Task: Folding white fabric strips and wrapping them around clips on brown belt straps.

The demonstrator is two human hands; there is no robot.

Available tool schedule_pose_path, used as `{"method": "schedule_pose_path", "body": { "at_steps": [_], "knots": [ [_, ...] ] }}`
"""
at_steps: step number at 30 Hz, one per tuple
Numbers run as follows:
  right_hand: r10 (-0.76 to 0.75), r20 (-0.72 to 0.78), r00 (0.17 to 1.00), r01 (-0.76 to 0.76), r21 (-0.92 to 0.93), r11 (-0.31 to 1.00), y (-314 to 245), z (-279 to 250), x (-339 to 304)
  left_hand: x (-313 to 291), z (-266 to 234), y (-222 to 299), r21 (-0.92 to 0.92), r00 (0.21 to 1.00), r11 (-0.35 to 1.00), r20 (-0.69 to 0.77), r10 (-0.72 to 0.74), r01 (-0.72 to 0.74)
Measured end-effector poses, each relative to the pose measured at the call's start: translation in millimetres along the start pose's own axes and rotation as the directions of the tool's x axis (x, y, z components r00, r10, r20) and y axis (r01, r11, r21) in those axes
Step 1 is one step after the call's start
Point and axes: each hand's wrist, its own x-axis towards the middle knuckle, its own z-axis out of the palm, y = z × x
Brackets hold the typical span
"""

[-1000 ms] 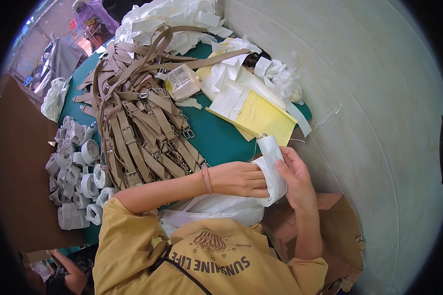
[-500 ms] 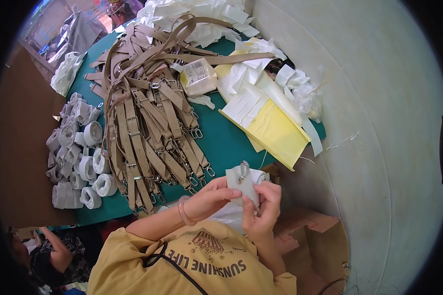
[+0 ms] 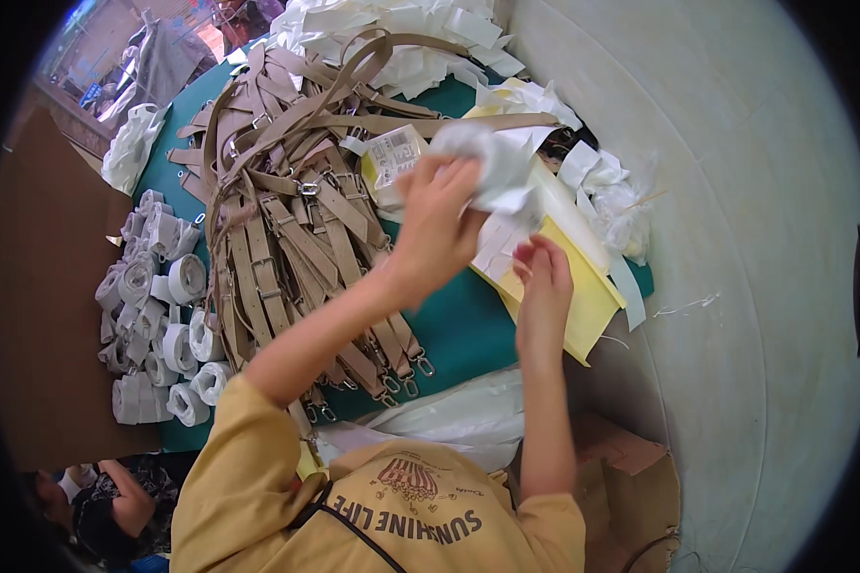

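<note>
My left hand [image 3: 437, 218] is raised over the table and closed on a white wrapped roll [image 3: 487, 162], which is smeared by motion. The roll is above a yellow-and-white box [image 3: 392, 158] and loose white paper. My right hand [image 3: 545, 277] is lower and to the right, over a yellow backing sheet [image 3: 588, 310]. Its fingers are loosely bent and slightly apart, with nothing visible in them. Left of my hands lies a large heap of tan straps [image 3: 277, 248] with metal buckles and clips.
Several white wrapped rolls [image 3: 177, 349] are stacked at the table's left side, beside a brown cardboard panel [image 3: 48, 286]. White paper scraps [image 3: 382, 38] pile up at the back. An open cardboard box [image 3: 631, 477] stands at lower right. Another person [image 3: 115, 506] is at lower left.
Both hands held the white roll with a metal clip close to my body. My left hand has carried it up and away; my right hand has let go and moved forward.
</note>
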Motion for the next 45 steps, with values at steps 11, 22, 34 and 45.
{"method": "schedule_pose_path", "body": {
  "at_steps": [11,22,34,45],
  "knots": [
    [0.339,0.033,0.94,-0.322,-0.238,0.916,44,-10,86,-1,170,-88,-0.196,0.983,0.966,-0.034,-0.179,0.169],
    [0.159,-0.072,0.985,-0.173,-0.273,0.946,7,-14,54,0,165,-90,-0.21,0.978,0.956,0.007,-0.207,0.204],
    [-0.101,-0.027,0.994,0.058,-0.663,0.746,16,-21,47,0,167,-90,-0.189,0.986,0.969,-0.025,-0.166,0.158],
    [0.26,-0.052,0.964,-0.257,0.059,0.965,29,-33,39,1,166,-89,-0.191,0.986,0.969,-0.021,-0.166,0.159]
  ]
}}
